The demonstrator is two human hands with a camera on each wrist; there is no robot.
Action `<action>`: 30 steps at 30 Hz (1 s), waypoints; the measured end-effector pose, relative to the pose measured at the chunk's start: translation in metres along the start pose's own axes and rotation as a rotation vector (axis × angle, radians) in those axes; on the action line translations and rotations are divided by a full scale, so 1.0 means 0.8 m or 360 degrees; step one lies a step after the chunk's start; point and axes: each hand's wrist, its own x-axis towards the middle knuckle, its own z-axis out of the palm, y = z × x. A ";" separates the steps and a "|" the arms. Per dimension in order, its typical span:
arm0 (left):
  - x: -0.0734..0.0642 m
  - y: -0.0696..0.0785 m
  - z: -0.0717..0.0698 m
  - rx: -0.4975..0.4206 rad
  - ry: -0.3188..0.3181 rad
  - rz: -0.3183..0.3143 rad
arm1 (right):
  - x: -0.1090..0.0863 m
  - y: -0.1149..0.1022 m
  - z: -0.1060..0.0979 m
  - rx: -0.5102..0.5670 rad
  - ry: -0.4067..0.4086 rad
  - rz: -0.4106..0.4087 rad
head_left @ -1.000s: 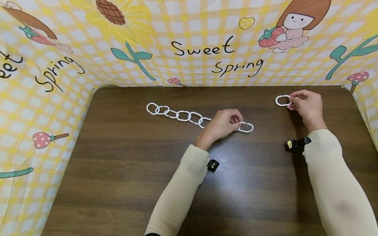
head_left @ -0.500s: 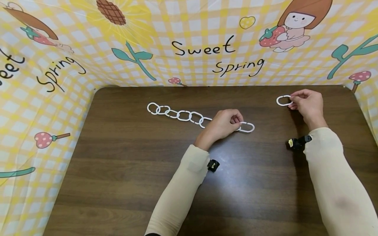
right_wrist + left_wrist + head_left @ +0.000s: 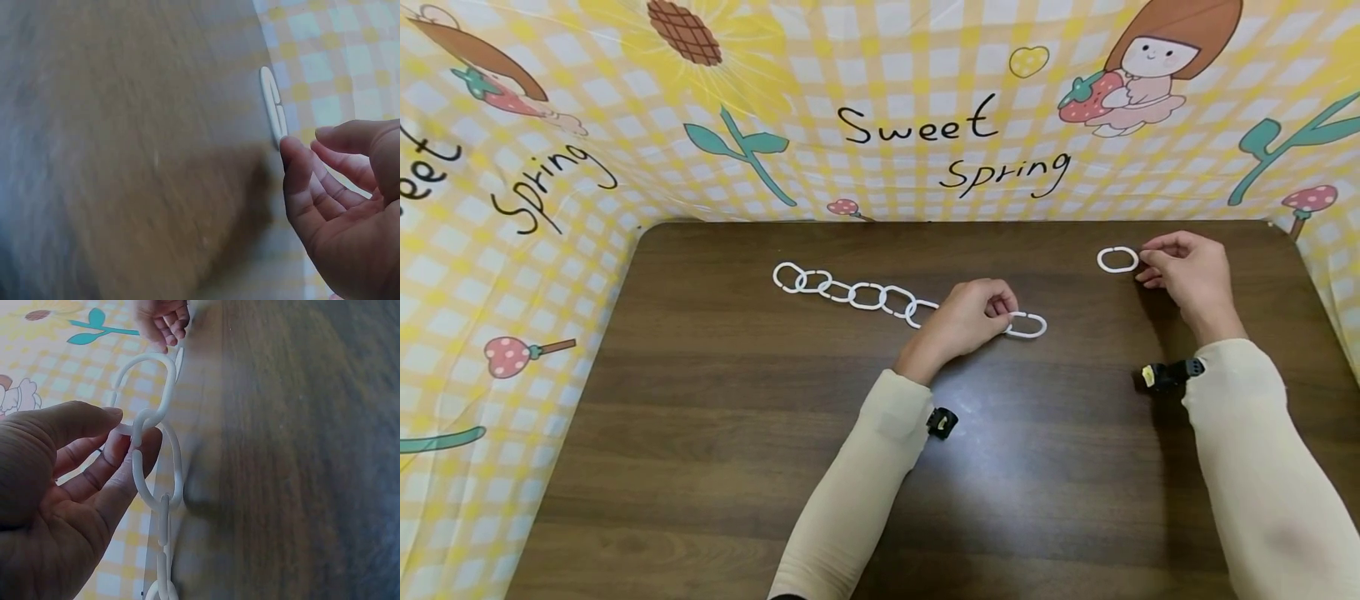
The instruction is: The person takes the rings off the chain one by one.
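Observation:
A chain of several white plastic links lies slantwise across the back of the table. Near its right end my left hand pinches it between thumb and fingers, covering part of the chain. The end link sticks out past those fingertips. Farther right, a loose white link lies flat on the table. My right hand is just to the right of that link, its thumb and index finger parted. In the right wrist view, a fingertip is close beside the loose link; whether they touch, I cannot tell.
The brown wooden table has rounded back corners. A yellow checked cloth with printed drawings hangs behind it and along both sides. Each wrist carries a small black camera, such as the one on the right wrist.
My right hand has let go of the loose link and drawn slightly right and toward me. The link stays on the table. My left hand keeps its grip on the chain.

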 end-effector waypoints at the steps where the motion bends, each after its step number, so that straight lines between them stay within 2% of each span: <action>1: 0.000 0.000 0.000 0.0001 0.0001 0.0002 | -0.002 0.000 -0.002 -0.0027 -0.0006 -0.0016; 10: -0.002 -0.002 0.001 0.0008 0.0001 0.0006 | -0.029 -0.012 0.002 -0.0145 -0.0124 -0.0218; 15: -0.003 -0.002 0.001 -0.0007 -0.0001 -0.0022 | -0.052 -0.019 0.017 -0.0109 -0.0192 -0.0308; 22: -0.003 -0.003 0.001 -0.0007 0.0005 -0.0017 | -0.074 -0.028 0.042 -0.0133 -0.0298 -0.0385; 30: -0.003 -0.004 -0.002 -0.0012 0.0018 0.0008 | -0.090 -0.034 0.062 -0.0199 -0.0388 -0.0402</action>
